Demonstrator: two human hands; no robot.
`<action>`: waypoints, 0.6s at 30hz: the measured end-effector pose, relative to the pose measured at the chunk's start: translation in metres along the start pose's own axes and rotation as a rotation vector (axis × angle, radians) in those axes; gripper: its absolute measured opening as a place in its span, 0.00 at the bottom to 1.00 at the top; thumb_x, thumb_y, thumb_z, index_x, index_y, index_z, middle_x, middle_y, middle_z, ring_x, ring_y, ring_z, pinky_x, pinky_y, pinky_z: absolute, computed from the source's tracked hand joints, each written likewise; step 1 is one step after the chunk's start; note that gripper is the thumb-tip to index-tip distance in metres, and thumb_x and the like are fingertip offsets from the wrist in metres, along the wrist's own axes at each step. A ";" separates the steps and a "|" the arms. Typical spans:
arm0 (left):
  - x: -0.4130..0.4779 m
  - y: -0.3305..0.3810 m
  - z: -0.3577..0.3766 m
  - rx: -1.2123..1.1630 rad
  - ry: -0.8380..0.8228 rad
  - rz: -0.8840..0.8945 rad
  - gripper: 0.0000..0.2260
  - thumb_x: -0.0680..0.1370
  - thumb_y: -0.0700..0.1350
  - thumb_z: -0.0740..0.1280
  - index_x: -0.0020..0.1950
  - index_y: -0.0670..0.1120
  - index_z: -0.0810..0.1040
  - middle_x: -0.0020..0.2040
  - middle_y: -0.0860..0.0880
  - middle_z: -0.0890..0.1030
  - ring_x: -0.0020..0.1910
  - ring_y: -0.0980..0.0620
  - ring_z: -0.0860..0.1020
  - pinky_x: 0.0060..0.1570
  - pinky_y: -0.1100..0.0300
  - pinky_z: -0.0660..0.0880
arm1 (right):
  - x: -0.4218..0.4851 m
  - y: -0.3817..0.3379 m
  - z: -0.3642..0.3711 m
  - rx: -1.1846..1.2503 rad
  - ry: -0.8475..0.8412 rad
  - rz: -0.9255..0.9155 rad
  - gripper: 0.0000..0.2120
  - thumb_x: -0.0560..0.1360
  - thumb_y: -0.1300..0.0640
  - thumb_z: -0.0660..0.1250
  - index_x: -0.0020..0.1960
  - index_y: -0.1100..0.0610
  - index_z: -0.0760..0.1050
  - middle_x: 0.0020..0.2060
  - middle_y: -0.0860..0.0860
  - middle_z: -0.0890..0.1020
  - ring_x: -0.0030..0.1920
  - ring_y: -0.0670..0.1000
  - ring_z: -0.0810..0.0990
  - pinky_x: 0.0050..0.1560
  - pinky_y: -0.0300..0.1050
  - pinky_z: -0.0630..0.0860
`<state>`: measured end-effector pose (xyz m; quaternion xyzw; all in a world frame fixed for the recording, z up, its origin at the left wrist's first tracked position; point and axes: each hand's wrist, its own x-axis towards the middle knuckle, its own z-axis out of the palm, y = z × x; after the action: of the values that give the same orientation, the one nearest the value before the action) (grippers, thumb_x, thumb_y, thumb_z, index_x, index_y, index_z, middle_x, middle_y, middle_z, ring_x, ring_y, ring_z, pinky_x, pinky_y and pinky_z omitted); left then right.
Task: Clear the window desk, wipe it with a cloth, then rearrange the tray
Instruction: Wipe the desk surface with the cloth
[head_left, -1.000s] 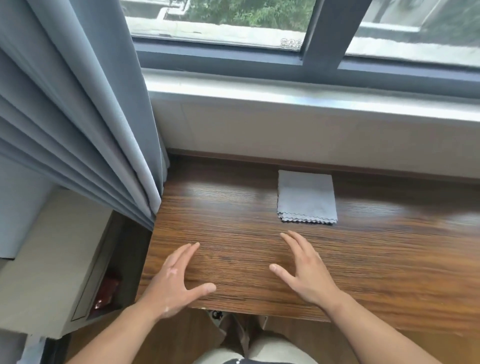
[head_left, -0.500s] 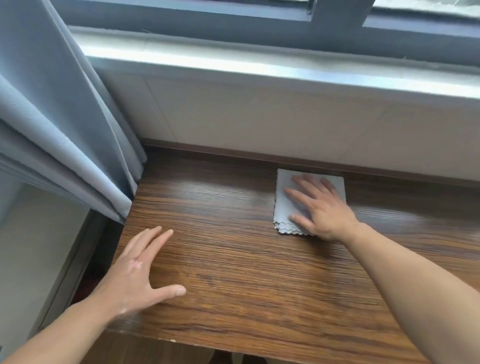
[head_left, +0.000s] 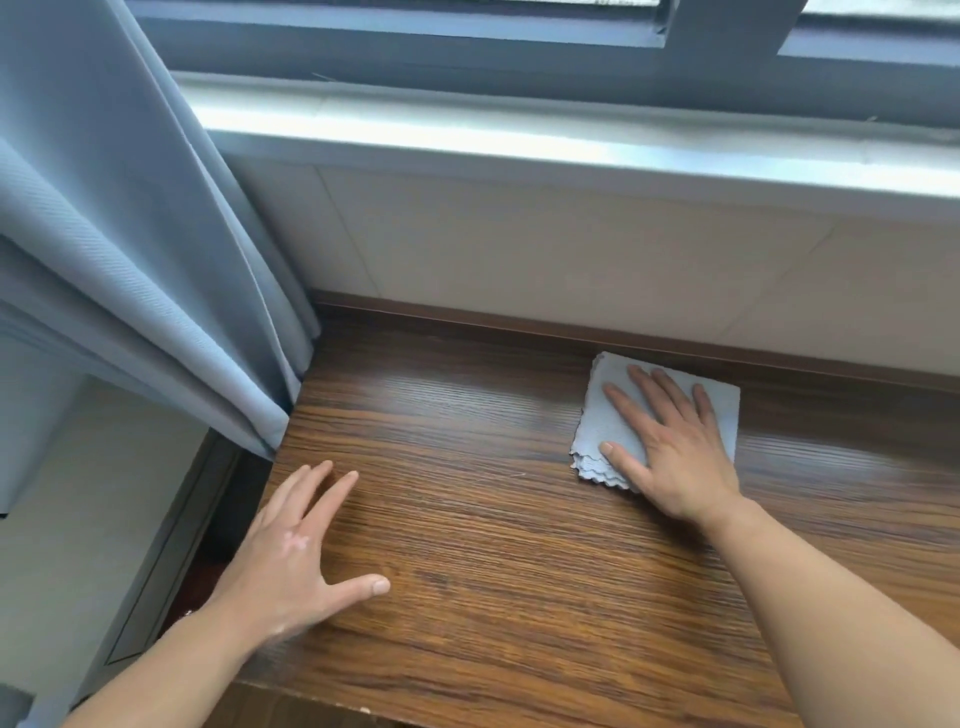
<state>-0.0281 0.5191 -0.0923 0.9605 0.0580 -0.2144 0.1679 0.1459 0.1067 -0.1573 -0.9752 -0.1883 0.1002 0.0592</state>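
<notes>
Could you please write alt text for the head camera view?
A right hand presses flat on a folded grey cloth on a wooden desk below a window; the left hand rests open beside a grey curtain.

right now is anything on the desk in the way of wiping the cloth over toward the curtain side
Nothing visible blocks it. The right hand lies flat on the cloth, and the desk between it and the curtain is bare wood. Only the left hand rests on the near left part, in front of a straight path.
</notes>
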 end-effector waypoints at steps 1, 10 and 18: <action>0.004 -0.001 -0.001 0.024 0.013 0.004 0.56 0.57 0.88 0.49 0.81 0.64 0.47 0.84 0.56 0.45 0.83 0.54 0.41 0.81 0.45 0.51 | -0.003 -0.006 0.002 0.008 0.012 0.050 0.34 0.78 0.30 0.48 0.81 0.39 0.52 0.82 0.48 0.55 0.82 0.53 0.48 0.79 0.63 0.45; 0.032 -0.034 0.026 0.220 0.097 0.129 0.51 0.69 0.83 0.54 0.84 0.53 0.56 0.85 0.45 0.51 0.83 0.43 0.48 0.80 0.41 0.47 | -0.091 -0.161 0.048 0.111 0.104 0.383 0.34 0.80 0.33 0.45 0.79 0.50 0.65 0.79 0.57 0.64 0.79 0.61 0.61 0.75 0.71 0.54; 0.037 -0.044 0.040 0.262 0.156 0.199 0.49 0.70 0.81 0.56 0.82 0.49 0.62 0.83 0.41 0.57 0.82 0.38 0.56 0.77 0.37 0.52 | -0.152 -0.194 0.067 -0.070 0.050 -0.031 0.36 0.75 0.26 0.54 0.74 0.46 0.70 0.73 0.55 0.73 0.76 0.57 0.65 0.68 0.67 0.64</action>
<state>-0.0187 0.5481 -0.1549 0.9888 -0.0528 -0.1273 0.0566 -0.0755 0.2328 -0.1661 -0.9758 -0.2053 0.0682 0.0315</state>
